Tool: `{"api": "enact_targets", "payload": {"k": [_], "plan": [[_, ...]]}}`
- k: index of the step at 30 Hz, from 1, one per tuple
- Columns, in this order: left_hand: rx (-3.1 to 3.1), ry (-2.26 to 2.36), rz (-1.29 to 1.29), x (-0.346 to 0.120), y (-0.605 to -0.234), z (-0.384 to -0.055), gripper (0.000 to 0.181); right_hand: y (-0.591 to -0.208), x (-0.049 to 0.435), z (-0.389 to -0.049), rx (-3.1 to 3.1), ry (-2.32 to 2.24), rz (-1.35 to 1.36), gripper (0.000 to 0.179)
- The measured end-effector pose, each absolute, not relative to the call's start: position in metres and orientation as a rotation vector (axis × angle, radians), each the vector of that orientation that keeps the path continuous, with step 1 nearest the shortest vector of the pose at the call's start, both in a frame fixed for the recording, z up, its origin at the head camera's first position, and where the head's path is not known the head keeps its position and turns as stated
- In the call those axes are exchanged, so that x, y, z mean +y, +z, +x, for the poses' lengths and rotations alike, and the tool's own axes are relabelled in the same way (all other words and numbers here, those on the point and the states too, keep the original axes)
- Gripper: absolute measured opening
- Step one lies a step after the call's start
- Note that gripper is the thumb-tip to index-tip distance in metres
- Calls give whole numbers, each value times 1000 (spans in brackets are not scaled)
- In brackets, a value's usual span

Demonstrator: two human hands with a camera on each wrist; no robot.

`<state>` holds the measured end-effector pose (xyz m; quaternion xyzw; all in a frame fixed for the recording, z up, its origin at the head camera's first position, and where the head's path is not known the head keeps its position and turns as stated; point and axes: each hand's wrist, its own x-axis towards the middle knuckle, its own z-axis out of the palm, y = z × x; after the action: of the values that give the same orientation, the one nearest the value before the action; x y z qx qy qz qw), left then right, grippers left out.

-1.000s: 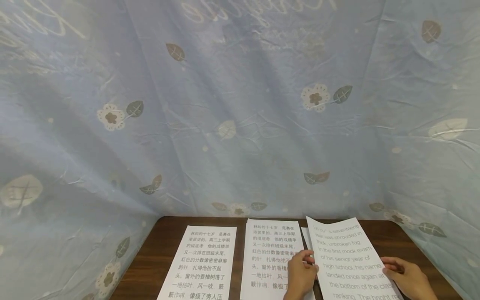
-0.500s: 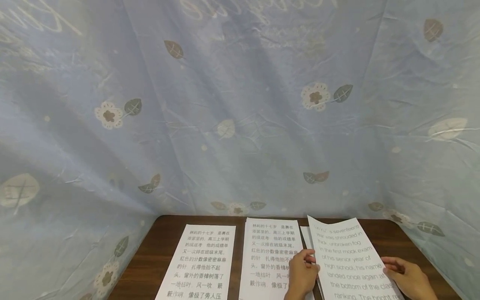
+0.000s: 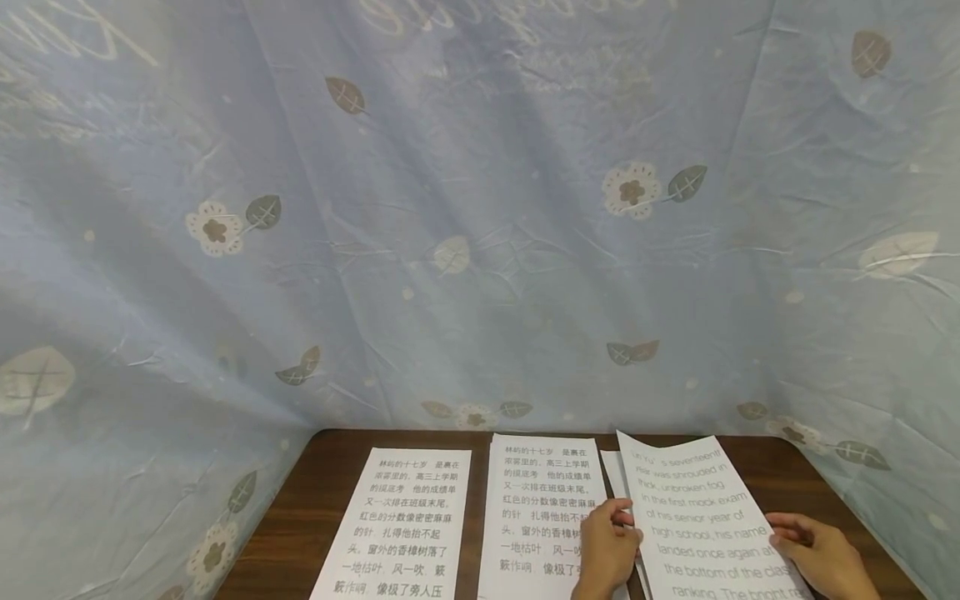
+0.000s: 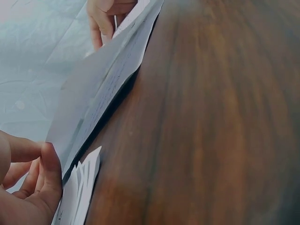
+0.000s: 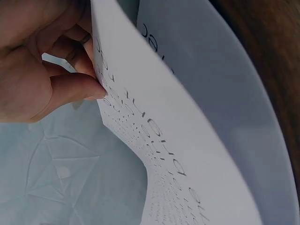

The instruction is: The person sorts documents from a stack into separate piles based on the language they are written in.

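Note:
A white sheet of paper [image 3: 705, 521] printed with large English text is held raised and slightly bowed at the right of the table. My left hand [image 3: 609, 546] pinches its left edge between thumb and fingers, also seen in the left wrist view. On the opposite edge, my right hand [image 3: 821, 557] grips the sheet with the thumb in front; the right wrist view shows this thumb [image 5: 77, 89] on the printed side. Beneath the raised sheet lie other papers [image 3: 613, 475], mostly covered by it.
Left of the hands, a stack of sheets with Chinese text [image 3: 536, 508] lies on the dark wooden table [image 3: 281, 533]. Farther left is another sheet with Chinese text [image 3: 401, 517]. A pale blue patterned curtain [image 3: 480, 317] hangs behind and around the table.
Both hands keep their hold on the sheet and barely move. The sheet and hands sit slightly farther right in the head view.

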<state>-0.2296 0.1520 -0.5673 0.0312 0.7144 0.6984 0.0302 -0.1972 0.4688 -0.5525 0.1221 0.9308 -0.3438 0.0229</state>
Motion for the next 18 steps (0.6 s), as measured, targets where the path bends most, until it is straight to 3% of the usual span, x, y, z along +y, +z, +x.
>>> {"api": "enact_targets", "payload": {"k": [18], "plan": [[2320,2039,158,148,-568,-230,37,-554,464,-197,2898,-957,331,51]]}}
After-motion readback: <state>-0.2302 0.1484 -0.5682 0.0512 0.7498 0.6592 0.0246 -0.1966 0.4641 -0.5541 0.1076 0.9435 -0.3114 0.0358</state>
